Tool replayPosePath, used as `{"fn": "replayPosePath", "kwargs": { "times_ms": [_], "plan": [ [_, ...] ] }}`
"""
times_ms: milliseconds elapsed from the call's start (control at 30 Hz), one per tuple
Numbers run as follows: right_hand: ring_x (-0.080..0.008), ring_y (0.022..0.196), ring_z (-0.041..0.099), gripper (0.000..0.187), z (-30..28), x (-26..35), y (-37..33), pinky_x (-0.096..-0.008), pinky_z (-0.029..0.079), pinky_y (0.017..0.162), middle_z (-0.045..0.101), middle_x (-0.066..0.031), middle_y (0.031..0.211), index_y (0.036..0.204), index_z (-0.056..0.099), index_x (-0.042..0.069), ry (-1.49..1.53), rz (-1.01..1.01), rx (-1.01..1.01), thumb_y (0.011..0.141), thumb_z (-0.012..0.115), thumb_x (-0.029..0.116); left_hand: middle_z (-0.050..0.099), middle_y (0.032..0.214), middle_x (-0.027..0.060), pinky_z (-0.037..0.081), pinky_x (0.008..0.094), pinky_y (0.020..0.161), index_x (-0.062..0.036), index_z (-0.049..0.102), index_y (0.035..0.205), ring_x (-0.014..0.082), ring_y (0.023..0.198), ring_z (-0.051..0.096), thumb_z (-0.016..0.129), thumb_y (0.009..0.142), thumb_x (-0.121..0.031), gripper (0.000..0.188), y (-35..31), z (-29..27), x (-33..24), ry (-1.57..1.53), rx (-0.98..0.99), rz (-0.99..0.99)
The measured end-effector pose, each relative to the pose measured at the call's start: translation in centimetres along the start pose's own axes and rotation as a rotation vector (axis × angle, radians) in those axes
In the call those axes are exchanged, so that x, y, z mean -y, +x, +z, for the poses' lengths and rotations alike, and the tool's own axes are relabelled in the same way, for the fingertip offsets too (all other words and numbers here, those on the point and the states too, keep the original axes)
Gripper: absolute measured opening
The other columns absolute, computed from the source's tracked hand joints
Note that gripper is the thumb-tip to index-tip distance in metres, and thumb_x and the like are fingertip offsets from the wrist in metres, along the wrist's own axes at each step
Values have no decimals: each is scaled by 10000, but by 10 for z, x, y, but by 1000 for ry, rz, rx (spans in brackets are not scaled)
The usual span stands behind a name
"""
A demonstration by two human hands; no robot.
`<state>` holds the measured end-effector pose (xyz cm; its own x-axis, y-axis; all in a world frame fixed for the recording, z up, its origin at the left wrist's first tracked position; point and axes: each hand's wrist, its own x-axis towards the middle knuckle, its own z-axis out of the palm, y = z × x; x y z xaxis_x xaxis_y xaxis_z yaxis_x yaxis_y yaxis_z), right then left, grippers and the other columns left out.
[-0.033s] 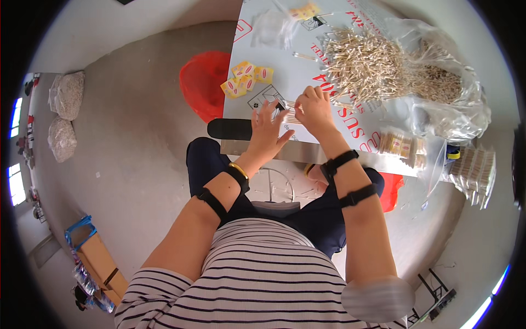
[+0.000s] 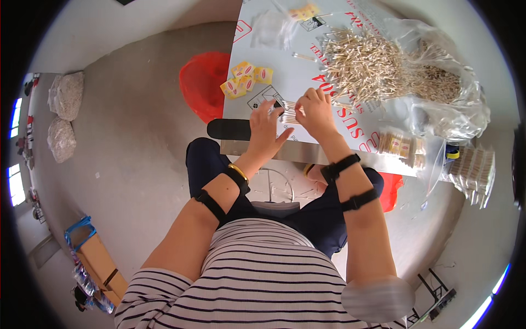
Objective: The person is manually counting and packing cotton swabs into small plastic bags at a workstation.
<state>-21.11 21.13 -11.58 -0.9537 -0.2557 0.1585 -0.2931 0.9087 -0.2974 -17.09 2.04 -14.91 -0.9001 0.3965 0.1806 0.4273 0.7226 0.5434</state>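
A short row of wooden-stick cotton swabs [image 2: 289, 115] lies side by side on the printed sheet of the table [image 2: 298, 71], between my hands. My left hand [image 2: 265, 125] is open at the row's left end, fingers spread, thumb pointing toward the row. At the right end, my right hand [image 2: 315, 114] is closed, thumb and fingers pinched on swabs; how many is hidden. Beyond it rises a big loose heap of cotton swabs [image 2: 364, 63], spilling from a clear plastic bag [image 2: 471, 109]. Several small yellow printed cards [image 2: 246, 77] lie farther left.
A black flat pad [image 2: 227, 129] juts over the table's left front corner. A red bag [image 2: 203, 82] hangs beside the left edge. Clear empty pouches [image 2: 272, 30] lie at the back. Filled swab packs [image 2: 402, 143] and stacked bundles [image 2: 474, 170] sit front right.
My left hand has shifted slightly left, away from the swab row, showing more of it. My right hand has barely moved.
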Motion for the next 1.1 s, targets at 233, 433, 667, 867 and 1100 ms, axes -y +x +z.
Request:
{"fn": "replayPosePath", "kwargs": {
  "times_ms": [233,433,667,867,1100],
  "plan": [
    [-322,813,682,120,-67,47,-51,-417,532,751,708,-109,911,916,677,56,382,162,-37,816,739,81,753,850,74,544,299,729,3,745,921,151,802,712,792,869,-60,94,21,-54,-36,-793,13,-183],
    [-318,858,695,138,-104,71,-92,-386,549,795,701,-125,935,976,693,17,532,302,-67,841,708,44,775,901,70,544,280,766,3,768,953,128,842,706,785,895,-91,112,5,-86,-61,-896,149,-167],
    [-311,863,702,164,-128,85,-135,-395,554,796,701,-138,958,1014,726,17,609,374,-94,854,700,48,769,892,48,536,268,781,3,773,974,85,851,680,785,926,-162,172,-18,-82,-78,-946,247,-212],
    [-221,840,699,125,-145,45,-208,-313,541,796,713,-122,931,1004,710,-13,577,553,-314,880,694,-3,766,896,50,545,329,790,-16,772,943,169,836,710,804,905,-212,202,-24,-78,-94,-918,132,-55],
    [-255,904,690,133,-158,-80,-398,-365,543,827,703,-128,991,1035,727,25,-191,945,-393,915,691,71,748,1014,90,537,352,837,-24,728,1039,226,926,703,751,921,-161,182,-33,-59,-86,-667,397,-41]
  ]
}}
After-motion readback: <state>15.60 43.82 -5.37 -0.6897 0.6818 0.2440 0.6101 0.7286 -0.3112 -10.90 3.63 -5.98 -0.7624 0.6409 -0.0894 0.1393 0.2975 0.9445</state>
